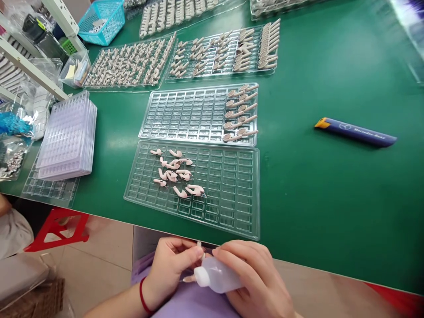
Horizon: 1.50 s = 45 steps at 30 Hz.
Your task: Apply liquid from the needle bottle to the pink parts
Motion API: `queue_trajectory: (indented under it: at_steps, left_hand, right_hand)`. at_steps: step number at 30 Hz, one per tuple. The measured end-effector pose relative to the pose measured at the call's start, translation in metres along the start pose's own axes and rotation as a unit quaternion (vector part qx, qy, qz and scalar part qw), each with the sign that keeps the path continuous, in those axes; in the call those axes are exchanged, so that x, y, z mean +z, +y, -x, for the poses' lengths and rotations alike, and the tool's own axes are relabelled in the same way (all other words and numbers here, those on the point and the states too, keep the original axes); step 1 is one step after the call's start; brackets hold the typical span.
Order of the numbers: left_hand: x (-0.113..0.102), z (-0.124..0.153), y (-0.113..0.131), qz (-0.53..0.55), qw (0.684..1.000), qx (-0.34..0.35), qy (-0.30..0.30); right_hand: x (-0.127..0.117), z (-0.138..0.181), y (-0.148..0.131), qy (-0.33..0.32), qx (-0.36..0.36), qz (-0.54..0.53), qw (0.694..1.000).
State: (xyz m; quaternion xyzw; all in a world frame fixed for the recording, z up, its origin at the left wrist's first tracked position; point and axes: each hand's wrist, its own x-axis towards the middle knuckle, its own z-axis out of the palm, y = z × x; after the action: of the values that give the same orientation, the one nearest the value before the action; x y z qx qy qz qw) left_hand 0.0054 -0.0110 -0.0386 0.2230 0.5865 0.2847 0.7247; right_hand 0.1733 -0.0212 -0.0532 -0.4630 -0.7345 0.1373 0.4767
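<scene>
Below the table's front edge, my right hand (255,276) is wrapped round a small white squeeze bottle (217,276) whose nozzle points left. My left hand (172,265), with a red cord at the wrist, pinches a small pale pink part (189,278) right at the nozzle tip. Just beyond the hands lies a clear compartment tray (228,194) with several loose pink parts (175,172) in its left half. Behind it a second clear tray (185,115) holds a column of longer pink parts (240,112) at its right end.
Further back are trays (129,64) full of pink parts. A stack of clear trays (68,137) stands at the left, beside bags and a white shelf frame (29,66). A blue basket (101,20) sits far left. A blue and yellow tool (356,131) lies at the right. A red stool (58,227) stands on the floor.
</scene>
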Motion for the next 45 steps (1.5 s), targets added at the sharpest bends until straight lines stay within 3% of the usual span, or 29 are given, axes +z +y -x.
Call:
queue_trajectory:
  at_steps: [13, 17, 20, 22, 24, 26, 28, 31, 34, 39, 45]
  left_hand:
    - [0.013, -0.001, 0.001, 0.019, 0.998, 0.024, 0.063]
    - [0.01, 0.001, 0.004, 0.01, 0.999, 0.024, 0.04]
    - [0.003, 0.01, 0.015, -0.05, 0.999, 0.021, 0.002]
    - [-0.001, 0.015, 0.03, -0.142, 0.985, 0.095, -0.011]
    - [-0.003, 0.015, 0.05, -0.261, 0.932, 0.252, -0.019]
    - [-0.001, 0.005, 0.074, -0.357, 0.831, 0.426, -0.037]
    - [0.005, -0.016, 0.102, -0.418, 0.726, 0.543, -0.06]
    - [0.017, -0.062, 0.146, -0.506, 0.589, 0.627, -0.055]
    - [0.029, -0.109, 0.183, -0.604, 0.5, 0.62, -0.043]
    - [0.043, -0.152, 0.213, -0.647, 0.47, 0.596, -0.069]
    - [0.051, -0.159, 0.215, -0.674, 0.471, 0.562, -0.093]
  right_hand:
    - [0.002, 0.003, -0.002, 0.014, 0.029, 0.005, 0.999]
    - [0.002, 0.0, -0.003, 0.014, 0.021, 0.017, 1.0]
    - [-0.005, -0.004, -0.002, 0.011, 0.008, -0.032, 0.999]
    - [-0.015, -0.007, 0.001, 0.017, 0.011, -0.085, 0.996]
    - [-0.025, -0.009, 0.007, 0.037, 0.024, -0.092, 0.995]
    - [-0.034, -0.01, 0.015, 0.069, 0.039, -0.048, 0.996]
    - [-0.039, -0.011, 0.024, 0.102, 0.054, -0.005, 0.993]
    - [-0.041, -0.011, 0.035, 0.135, 0.066, 0.017, 0.988]
    - [-0.039, -0.011, 0.039, 0.147, 0.064, 0.02, 0.987]
    - [-0.039, -0.013, 0.037, 0.156, 0.073, 0.022, 0.985]
    - [-0.04, -0.012, 0.039, 0.153, 0.08, 0.01, 0.985]
